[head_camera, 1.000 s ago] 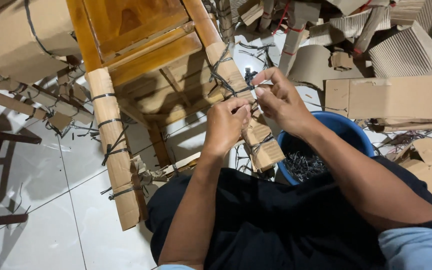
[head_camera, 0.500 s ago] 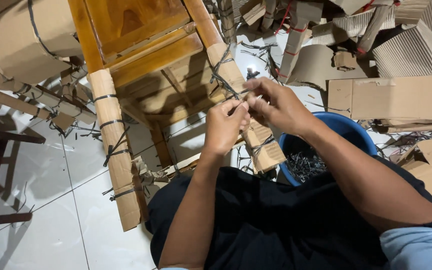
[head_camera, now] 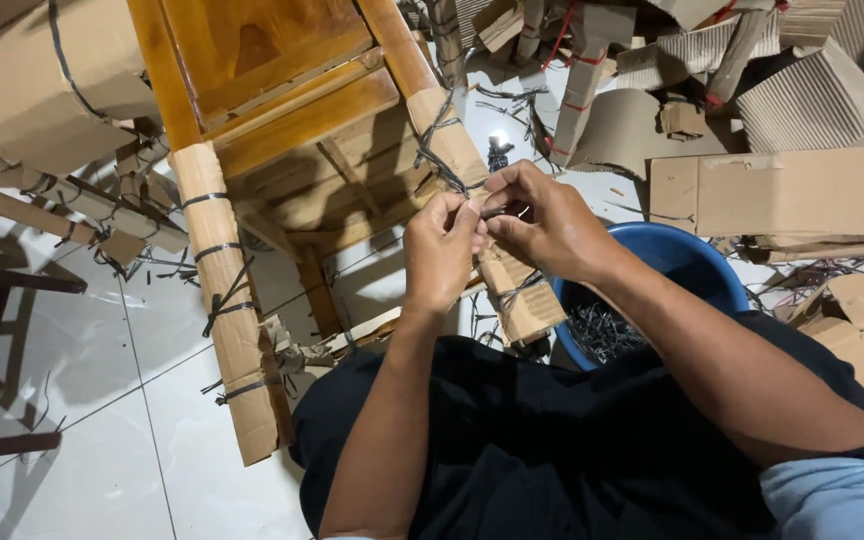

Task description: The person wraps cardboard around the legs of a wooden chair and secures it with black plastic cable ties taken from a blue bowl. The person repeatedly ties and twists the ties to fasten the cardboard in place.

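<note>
Closest to the camera is the person's lap in dark cloth, and both forearms reach forward from it. The left hand (head_camera: 440, 250) and the right hand (head_camera: 542, 222) meet fingertip to fingertip, both closed in a pinch on a thin dark tie (head_camera: 492, 211). This tie goes around the cardboard-wrapped chair leg (head_camera: 472, 190), directly under the hands. The hands stay tight together, it seems so that the tie keeps its tension while the ends are twisted and the cardboard cannot slip off the wood.

Just to the right of the hands, beside the knee, stands a blue bucket (head_camera: 687, 262) with many dark strips inside, near enough to take one without moving.

To the left of the hands, a second wrapped leg (head_camera: 227, 300) already carries several ties. The wooden chair (head_camera: 272, 80) lies tipped, its legs pointing toward the person, so they are easy to reach.

Beyond the hands, cardboard scraps (head_camera: 772, 190) cover the white tiled floor (head_camera: 82, 400).
</note>
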